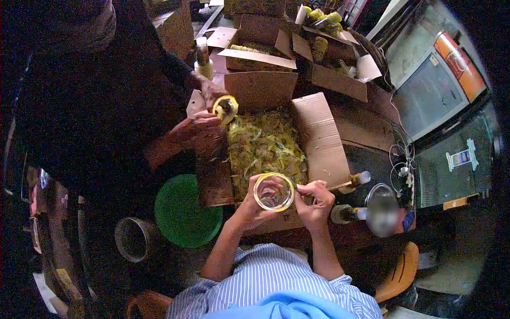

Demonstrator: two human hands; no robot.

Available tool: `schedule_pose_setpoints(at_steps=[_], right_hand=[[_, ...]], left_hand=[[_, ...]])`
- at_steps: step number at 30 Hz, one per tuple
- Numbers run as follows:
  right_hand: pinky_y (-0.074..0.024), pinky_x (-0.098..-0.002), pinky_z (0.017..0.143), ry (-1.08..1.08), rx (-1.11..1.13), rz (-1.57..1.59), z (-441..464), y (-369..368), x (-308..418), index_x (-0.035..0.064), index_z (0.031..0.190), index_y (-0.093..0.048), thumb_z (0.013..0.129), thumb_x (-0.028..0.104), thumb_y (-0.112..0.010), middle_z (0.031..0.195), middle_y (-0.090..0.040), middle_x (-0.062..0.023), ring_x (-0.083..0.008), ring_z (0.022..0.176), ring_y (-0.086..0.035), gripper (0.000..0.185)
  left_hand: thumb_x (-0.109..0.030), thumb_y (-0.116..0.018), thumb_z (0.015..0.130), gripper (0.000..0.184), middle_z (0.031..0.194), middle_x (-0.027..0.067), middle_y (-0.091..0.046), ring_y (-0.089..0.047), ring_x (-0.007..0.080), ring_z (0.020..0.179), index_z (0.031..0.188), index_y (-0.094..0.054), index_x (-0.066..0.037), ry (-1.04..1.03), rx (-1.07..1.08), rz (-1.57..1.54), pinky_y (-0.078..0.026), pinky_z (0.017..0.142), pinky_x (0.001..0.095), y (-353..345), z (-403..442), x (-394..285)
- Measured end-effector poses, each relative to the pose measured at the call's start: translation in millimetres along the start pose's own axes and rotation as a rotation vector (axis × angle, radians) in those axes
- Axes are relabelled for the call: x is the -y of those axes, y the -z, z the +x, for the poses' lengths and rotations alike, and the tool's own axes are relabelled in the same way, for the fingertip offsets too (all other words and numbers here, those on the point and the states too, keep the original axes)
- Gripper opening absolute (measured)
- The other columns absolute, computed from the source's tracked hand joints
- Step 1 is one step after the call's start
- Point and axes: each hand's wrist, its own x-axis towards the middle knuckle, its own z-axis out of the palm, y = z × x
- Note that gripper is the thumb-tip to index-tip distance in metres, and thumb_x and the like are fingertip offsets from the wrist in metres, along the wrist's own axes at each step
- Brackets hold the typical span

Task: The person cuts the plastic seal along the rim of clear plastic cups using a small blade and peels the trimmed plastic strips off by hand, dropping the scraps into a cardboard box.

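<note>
My left hand is wrapped round a clear, round cup with a yellow rim, its open mouth facing up at me. On the cup's right side, my right hand is closed, with thumb and fingers pinched close to the rim. Whatever those fingers hold, if anything, is too small to make out. Below both hands stands an open cardboard box, filled with yellow-green strips and scraps. Across the box, another person's hands hold a similar yellow-rimmed cup.
A green round lid or tub and a grey bucket stand at left. Open cartons hold stacked goods at the back. Bottles and cables lie to the right, near a glass-fronted cooler.
</note>
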Motion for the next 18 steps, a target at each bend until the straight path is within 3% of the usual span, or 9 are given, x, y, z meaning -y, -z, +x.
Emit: schedule_pose_setpoints(at_steps=[7,10,12,14,16,18], right_hand=[[-0.0387,-0.0266,0.063,-0.048,0.046,0.061,-2,5,-2,0.0027,0.070,-0.062,0.059,-0.005,-0.070,0.065,-0.060,-0.0059,-0.0159,0.059,-0.055,0.016],[-0.0387,-0.0270,0.063,-0.056,0.031,0.069,-5,4,0,0.0026,0.070,-0.062,0.058,-0.004,-0.071,0.065,-0.060,-0.0060,-0.0155,0.058,-0.054,0.016],[-0.0379,-0.0270,0.062,-0.015,-0.004,0.027,-3,0,3,0.0060,0.070,-0.063,0.060,0.000,-0.072,0.064,-0.060,-0.0051,-0.0159,0.057,-0.055,0.015],[-0.0375,-0.0270,0.062,0.007,-0.024,-0.005,-2,-1,6,0.0076,0.069,-0.063,0.060,0.002,-0.072,0.063,-0.060,-0.0048,-0.0161,0.056,-0.056,0.014],[-0.0376,-0.0270,0.062,0.010,-0.027,-0.029,-2,-1,7,0.0075,0.069,-0.063,0.061,0.002,-0.072,0.064,-0.060,-0.0052,-0.0162,0.056,-0.056,0.014],[-0.0376,-0.0270,0.062,0.002,-0.011,0.006,-1,0,5,0.0072,0.070,-0.063,0.061,0.001,-0.072,0.064,-0.060,-0.0056,-0.0163,0.056,-0.056,0.014]], left_hand=[[-0.028,-0.076,0.066,0.087,0.116,0.0073,-0.040,-0.045,0.0205,0.108,0.126,-0.016,-0.008,0.002,0.011,-0.046,-0.041,0.087,0.0355,0,-1,2],[-0.022,-0.079,0.061,0.088,0.114,0.0073,-0.039,-0.047,0.0191,0.106,0.123,-0.019,-0.009,0.043,-0.040,-0.139,-0.045,0.083,0.0342,-2,-1,0],[-0.015,-0.080,0.059,0.085,0.113,0.0074,-0.039,-0.048,0.0182,0.104,0.120,-0.022,-0.009,-0.020,-0.061,0.115,-0.047,0.080,0.0325,-2,1,0],[-0.010,-0.081,0.056,0.083,0.112,0.0075,-0.040,-0.048,0.0173,0.102,0.116,-0.024,-0.009,-0.046,-0.076,0.177,-0.048,0.078,0.0312,-4,1,2],[-0.006,-0.082,0.054,0.080,0.111,0.0075,-0.040,-0.049,0.0165,0.101,0.112,-0.026,-0.010,-0.036,-0.087,0.045,-0.049,0.077,0.0302,-9,2,2],[-0.007,-0.081,0.056,0.078,0.108,0.0086,-0.044,-0.051,0.0181,0.101,0.112,-0.026,-0.009,-0.069,-0.029,0.251,-0.048,0.080,0.0316,-5,3,-7]])
